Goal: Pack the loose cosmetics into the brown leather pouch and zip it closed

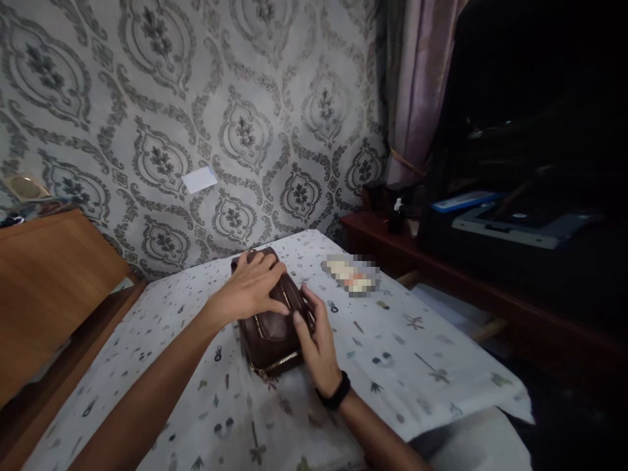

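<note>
A dark brown leather bag (275, 330) with gold zippers lies on the white patterned cloth, in the middle of the view. My left hand (252, 284) rests across its top, fingers spread over the far part and thumb reaching toward the right side. At the bag's right edge is my right hand (316, 333), thumb on the top and fingers along the side, with a black band on the wrist. A metal zipper end hangs at the bag's near left corner. The fingertips of my right hand are partly hidden against the bag.
A blurred-out pale item (350, 276) lies on the cloth (392, 386) right of the bag. Wooden furniture (53, 281) stands at the left. At the right are a dark red shelf (373, 245), a small dark bottle (396, 219) and a blue-and-white box (464, 201).
</note>
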Demonstrator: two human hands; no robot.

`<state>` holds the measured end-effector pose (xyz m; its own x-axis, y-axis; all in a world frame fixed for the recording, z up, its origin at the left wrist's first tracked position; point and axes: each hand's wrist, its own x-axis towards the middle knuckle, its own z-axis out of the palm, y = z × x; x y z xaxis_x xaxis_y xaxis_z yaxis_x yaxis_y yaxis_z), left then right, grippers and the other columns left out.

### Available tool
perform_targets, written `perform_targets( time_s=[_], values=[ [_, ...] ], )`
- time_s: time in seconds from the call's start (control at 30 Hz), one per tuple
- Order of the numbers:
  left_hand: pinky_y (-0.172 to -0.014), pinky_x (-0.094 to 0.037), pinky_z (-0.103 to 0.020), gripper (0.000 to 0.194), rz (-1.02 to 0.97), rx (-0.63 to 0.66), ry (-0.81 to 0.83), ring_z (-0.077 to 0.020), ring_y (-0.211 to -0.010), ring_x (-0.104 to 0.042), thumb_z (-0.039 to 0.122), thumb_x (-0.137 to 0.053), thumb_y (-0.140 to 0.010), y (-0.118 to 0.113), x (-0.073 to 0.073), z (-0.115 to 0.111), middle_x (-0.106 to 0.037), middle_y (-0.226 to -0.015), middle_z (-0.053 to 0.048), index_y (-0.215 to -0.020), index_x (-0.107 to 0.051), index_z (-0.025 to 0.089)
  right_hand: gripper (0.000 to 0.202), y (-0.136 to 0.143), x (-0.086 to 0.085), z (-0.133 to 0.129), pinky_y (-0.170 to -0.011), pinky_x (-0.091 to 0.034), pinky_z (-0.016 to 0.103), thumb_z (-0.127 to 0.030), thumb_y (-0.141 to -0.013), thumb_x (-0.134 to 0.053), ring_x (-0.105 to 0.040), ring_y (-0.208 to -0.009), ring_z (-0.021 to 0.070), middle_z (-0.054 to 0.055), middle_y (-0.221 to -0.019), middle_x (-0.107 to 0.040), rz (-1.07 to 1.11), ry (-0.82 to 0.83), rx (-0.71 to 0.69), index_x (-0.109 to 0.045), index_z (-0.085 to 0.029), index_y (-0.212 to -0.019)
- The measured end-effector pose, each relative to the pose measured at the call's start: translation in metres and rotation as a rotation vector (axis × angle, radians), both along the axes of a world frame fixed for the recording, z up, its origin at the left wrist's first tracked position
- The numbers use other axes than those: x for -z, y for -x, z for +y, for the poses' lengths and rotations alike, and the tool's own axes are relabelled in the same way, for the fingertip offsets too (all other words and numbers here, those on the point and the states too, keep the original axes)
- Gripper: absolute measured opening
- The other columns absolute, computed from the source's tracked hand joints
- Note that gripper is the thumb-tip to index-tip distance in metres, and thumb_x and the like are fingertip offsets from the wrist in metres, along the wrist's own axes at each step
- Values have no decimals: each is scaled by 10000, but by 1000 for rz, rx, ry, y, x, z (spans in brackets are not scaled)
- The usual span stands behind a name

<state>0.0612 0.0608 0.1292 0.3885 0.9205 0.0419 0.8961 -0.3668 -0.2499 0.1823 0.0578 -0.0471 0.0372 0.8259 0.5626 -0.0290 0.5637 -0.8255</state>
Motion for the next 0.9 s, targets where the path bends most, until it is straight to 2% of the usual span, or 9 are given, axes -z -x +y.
perform_targets(
  time_s=[0.13, 0.23, 0.53, 0.7, 0.77, 0.9],
  values=[
    [-1040, -330, -527, 588, 20, -12, -25, -326, -1142, -507, 536, -785, -783, 1, 7, -3, -561, -1181, -94, -1193, -551, 185, 433, 1, -11, 20, -1066, -475, 502, -508, -990, -466, -604, -1211, 278, 147, -1288, -650, 53, 134, -40, -570, -182, -1256],
    [-1024, -348, -497, 616, 10, -26, -11, -319, -1147, -502, 516, -798, -777, 1, 8, -3, -553, -1193, -93, -1222, -528, 186, 403, 2, -15, 27, -1038, -483, 477, -499, -997, -443, -633, -1133, 265, 131, -1207, -692, 31, 87, -37, -619, -188, -1183],
    [-1010, -347, -488, 627, 44, -50, 60, -337, -1170, -477, 493, -799, -770, -1, 6, 3, -533, -1226, -98, -1237, -504, 197, 350, -2, -18, 29, -917, -550, 394, -418, -1021, -428, -690, -1016, 237, 103, -1126, -740, -30, -28, 35, -662, -186, -1138],
    [-1007, -358, -492, 633, 29, -61, 59, -348, -1178, -475, 501, -789, -775, -1, 6, 5, -542, -1227, -106, -1255, -515, 193, 345, -4, -14, 33, -928, -561, 392, -407, -1032, -425, -691, -1042, 229, 112, -1147, -735, -57, -31, 11, -647, -180, -1169],
    [-1027, -350, -495, 656, 16, -65, 74, -347, -1192, -476, 509, -791, -772, -1, 5, 4, -539, -1242, -109, -1273, -513, 189, 368, -4, -13, 27, -980, -545, 427, -406, -1033, -431, -665, -1130, 246, 137, -1232, -703, -86, -48, 70, -610, -170, -1250],
    [-1047, -344, -494, 644, -10, -38, 85, -350, -1220, -474, 472, -762, -802, 2, 4, 4, -530, -1276, -122, -1320, -499, 194, 424, -3, -13, 2, -1133, -425, 507, -312, -1025, -466, -465, -1409, 278, 153, -1514, -499, -219, -221, 221, -484, -196, -1433]
  ],
)
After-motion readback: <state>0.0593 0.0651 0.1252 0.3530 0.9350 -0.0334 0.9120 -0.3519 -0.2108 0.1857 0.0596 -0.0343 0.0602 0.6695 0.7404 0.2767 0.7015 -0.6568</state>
